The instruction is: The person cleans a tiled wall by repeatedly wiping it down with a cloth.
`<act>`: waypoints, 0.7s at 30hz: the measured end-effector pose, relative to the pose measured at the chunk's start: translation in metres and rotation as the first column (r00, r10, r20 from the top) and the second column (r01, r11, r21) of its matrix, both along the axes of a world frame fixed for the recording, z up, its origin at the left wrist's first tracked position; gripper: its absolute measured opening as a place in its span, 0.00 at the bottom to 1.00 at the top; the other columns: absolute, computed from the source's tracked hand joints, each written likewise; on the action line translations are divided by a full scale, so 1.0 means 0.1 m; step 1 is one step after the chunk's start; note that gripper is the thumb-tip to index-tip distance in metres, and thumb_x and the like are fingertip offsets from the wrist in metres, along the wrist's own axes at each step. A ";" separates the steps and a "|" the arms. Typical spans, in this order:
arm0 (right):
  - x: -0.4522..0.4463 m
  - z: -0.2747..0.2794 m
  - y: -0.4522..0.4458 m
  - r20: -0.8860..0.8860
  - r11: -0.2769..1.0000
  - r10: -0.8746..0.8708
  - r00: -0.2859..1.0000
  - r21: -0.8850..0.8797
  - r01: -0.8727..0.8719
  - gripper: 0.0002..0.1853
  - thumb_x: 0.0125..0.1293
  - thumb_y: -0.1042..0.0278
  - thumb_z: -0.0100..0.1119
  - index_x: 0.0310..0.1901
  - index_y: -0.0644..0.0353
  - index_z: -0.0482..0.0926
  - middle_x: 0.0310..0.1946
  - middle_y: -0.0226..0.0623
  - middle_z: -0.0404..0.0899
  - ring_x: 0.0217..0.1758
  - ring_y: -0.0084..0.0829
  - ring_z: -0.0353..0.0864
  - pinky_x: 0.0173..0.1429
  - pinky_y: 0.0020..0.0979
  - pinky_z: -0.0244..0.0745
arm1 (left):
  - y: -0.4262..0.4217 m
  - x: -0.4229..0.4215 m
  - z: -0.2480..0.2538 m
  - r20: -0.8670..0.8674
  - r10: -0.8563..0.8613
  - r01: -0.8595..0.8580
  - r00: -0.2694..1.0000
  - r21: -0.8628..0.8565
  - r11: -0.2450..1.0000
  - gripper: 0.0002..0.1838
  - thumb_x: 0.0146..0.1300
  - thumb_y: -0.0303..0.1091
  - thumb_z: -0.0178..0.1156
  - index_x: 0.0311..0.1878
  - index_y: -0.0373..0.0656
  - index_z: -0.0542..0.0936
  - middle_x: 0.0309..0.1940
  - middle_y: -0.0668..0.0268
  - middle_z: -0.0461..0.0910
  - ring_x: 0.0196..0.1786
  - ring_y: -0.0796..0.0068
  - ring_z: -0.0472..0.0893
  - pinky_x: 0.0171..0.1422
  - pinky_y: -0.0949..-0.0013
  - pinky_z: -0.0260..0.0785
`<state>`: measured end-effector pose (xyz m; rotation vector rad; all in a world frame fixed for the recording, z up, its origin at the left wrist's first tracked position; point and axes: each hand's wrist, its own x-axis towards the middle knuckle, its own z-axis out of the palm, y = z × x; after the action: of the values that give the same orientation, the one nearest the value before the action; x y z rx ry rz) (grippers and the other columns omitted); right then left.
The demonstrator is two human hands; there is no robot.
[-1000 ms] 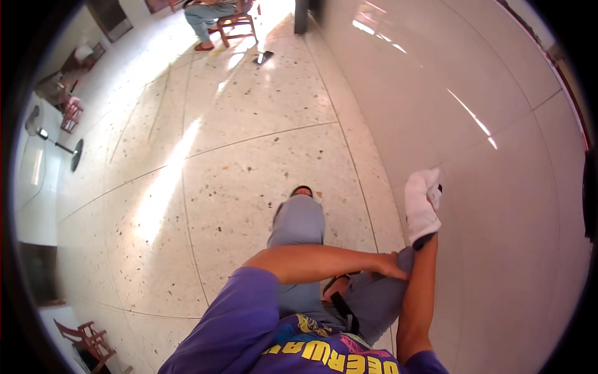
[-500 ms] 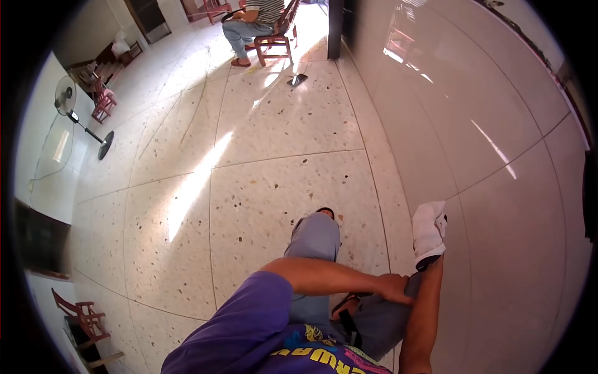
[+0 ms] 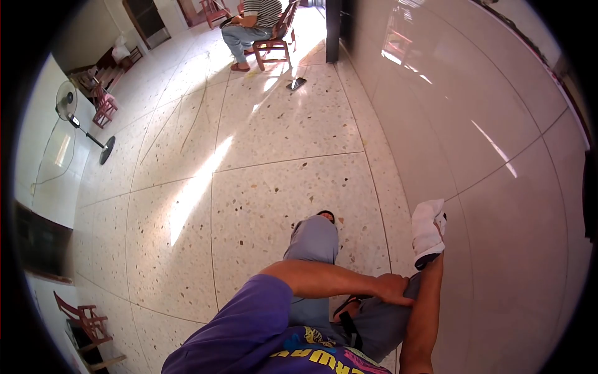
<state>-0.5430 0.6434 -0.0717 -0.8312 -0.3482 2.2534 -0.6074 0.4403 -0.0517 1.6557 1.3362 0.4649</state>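
Observation:
White fabric, a glove or a wrapped cloth, covers my right hand (image 3: pixel 429 228), with a dark band at the wrist. It is up against or close to the glossy tiled wall (image 3: pixel 498 249); contact cannot be made out. Its fingers are hidden, and so is anything they may hold. My left hand (image 3: pixel 393 288) lies on the grey trousers (image 3: pixel 380 321) at my bent right knee, beside my right forearm. Its fingers rest over the fabric, partly out of sight, with no object in view there.
Ahead, a person (image 3: pixel 252 28) sits on a wooden chair (image 3: pixel 274 50), near a dark flat object (image 3: pixel 296 83) on the speckled floor (image 3: pixel 280 131). A standing fan (image 3: pixel 67 100) is at the left, and another wooden chair (image 3: pixel 87 321) at lower left. A dark post (image 3: pixel 333 31) stands by the wall.
The view has shifted very slightly. Both hands keep nearly the same places, with the covered right hand still by the wall.

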 end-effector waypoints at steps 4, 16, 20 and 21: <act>-0.01 -0.01 0.00 -0.009 1.000 -0.005 1.000 0.005 0.005 0.14 0.68 0.59 0.62 0.52 0.51 0.78 0.41 0.35 0.83 0.38 0.34 0.82 0.36 0.32 0.76 | 0.01 -0.01 0.01 -0.005 -0.010 0.010 1.000 -0.005 1.000 0.52 0.56 0.75 0.57 0.50 0.19 0.72 0.36 0.35 0.82 0.43 0.39 0.84 0.50 0.49 0.77; 0.19 -0.03 -0.19 0.232 0.993 -0.099 0.968 0.084 0.082 0.12 0.71 0.55 0.61 0.50 0.49 0.78 0.38 0.34 0.83 0.34 0.32 0.81 0.31 0.30 0.75 | 0.03 -0.04 0.07 -0.022 -0.034 0.032 0.999 -0.079 0.996 0.53 0.54 0.76 0.56 0.52 0.21 0.75 0.39 0.36 0.83 0.46 0.41 0.85 0.52 0.52 0.77; 0.14 0.14 -0.24 0.261 0.993 -0.107 0.959 -0.015 0.114 0.15 0.71 0.52 0.59 0.54 0.47 0.78 0.41 0.37 0.82 0.35 0.32 0.81 0.29 0.27 0.74 | 0.03 -0.03 0.05 -0.021 -0.028 0.027 0.999 -0.046 0.999 0.53 0.55 0.75 0.57 0.51 0.20 0.76 0.38 0.36 0.83 0.45 0.41 0.85 0.52 0.51 0.77; 0.15 0.19 -0.25 0.207 0.997 -0.070 0.976 -0.029 0.077 0.17 0.71 0.51 0.59 0.55 0.48 0.78 0.43 0.38 0.82 0.37 0.33 0.81 0.30 0.28 0.75 | 0.03 -0.04 0.05 -0.019 -0.023 0.022 1.000 -0.038 0.999 0.53 0.55 0.75 0.57 0.50 0.20 0.76 0.38 0.36 0.83 0.45 0.41 0.85 0.52 0.51 0.77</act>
<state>-0.5276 0.6188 -0.0525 -1.0832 -0.3656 2.1159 -0.6110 0.4430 -0.0466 1.6462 1.3314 0.4084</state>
